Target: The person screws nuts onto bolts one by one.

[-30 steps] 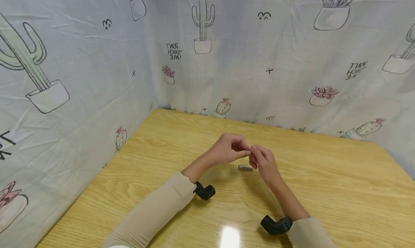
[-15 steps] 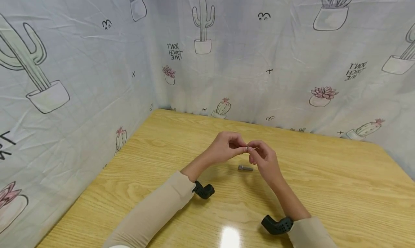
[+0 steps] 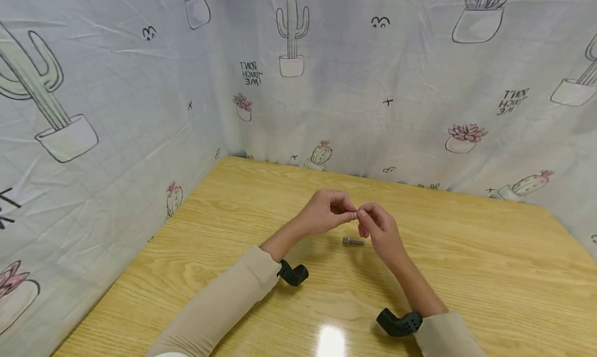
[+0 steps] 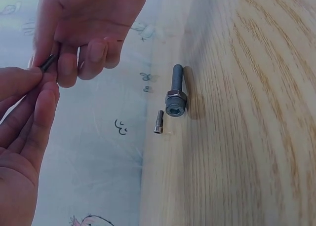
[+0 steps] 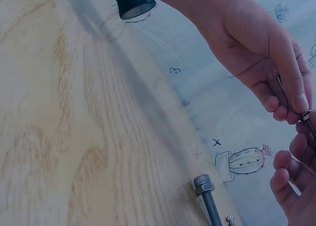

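My left hand (image 3: 324, 214) and right hand (image 3: 384, 232) meet fingertip to fingertip above the table. Between them they pinch a small dark metal bolt (image 4: 48, 63), mostly covered by fingers. In the right wrist view the left thumb and finger grip its head end (image 5: 304, 116), while the right fingers hold the shank side. Below the hands a large grey socket-head bolt (image 3: 353, 241) lies on the table, with a hex nut (image 4: 176, 94) on it close to the head. Beside it lies a smaller bolt (image 4: 159, 122), seen in both wrist views.
The wood-grain table (image 3: 466, 258) reaches back to a pale curtain (image 3: 350, 87) printed with cactuses, which also hangs along the left side. A black wrist-worn device (image 3: 294, 274) sits at the left wrist, and a matching device (image 3: 398, 323) at the right.
Both hands have shifted slightly, with the right fingers now reaching further over the small bolt and its shank hidden in the head view. The large bolt has stayed where it was.
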`<state>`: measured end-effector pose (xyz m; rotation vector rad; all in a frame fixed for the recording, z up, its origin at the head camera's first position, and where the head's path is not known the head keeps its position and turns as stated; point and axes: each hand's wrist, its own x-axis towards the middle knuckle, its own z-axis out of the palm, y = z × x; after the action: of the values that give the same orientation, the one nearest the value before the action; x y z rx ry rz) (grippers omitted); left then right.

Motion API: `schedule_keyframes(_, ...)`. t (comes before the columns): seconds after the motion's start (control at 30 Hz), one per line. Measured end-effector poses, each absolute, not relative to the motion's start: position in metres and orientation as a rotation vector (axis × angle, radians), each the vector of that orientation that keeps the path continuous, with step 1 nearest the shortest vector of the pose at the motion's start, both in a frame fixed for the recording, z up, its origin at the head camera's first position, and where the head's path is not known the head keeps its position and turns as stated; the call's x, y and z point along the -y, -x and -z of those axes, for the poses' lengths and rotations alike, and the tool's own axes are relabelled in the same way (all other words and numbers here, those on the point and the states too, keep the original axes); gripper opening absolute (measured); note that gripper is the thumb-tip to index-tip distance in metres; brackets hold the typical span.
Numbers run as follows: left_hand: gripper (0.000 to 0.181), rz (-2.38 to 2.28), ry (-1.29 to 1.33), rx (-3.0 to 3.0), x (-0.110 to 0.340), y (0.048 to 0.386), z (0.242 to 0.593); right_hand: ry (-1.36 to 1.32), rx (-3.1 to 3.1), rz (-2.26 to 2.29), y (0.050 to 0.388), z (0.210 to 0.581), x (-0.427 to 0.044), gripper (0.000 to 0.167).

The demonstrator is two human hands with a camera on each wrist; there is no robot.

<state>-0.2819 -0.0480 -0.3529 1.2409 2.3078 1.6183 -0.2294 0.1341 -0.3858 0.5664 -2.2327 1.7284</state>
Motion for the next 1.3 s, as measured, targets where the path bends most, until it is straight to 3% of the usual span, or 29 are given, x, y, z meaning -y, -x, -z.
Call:
schedule_keyframes(0.23,0.005,-1.591,-1.244,-2.319,0.048,0.282,0.350,-0.583,2.205,-1.775,0.232,0.386,-0.135,0.026)
schedule_keyframes(0.47,0.018,-1.509,-1.258,-2.375,0.048,0.281,0.349,-0.559,2.220,-1.751,0.231,0.386,-0.136,0.026)
schedule_keyframes(0.77,0.010,-1.465,-1.321,-2.433,0.047,0.281,0.350,-0.510,2.251,-1.709,0.230,0.385,-0.135,0.028)
schedule_keyframes(1.3,0.008,-1.530,-1.246,-2.471,0.054,0.286,0.351,-0.420,2.233,-1.623,0.232,0.380,-0.145,0.016)
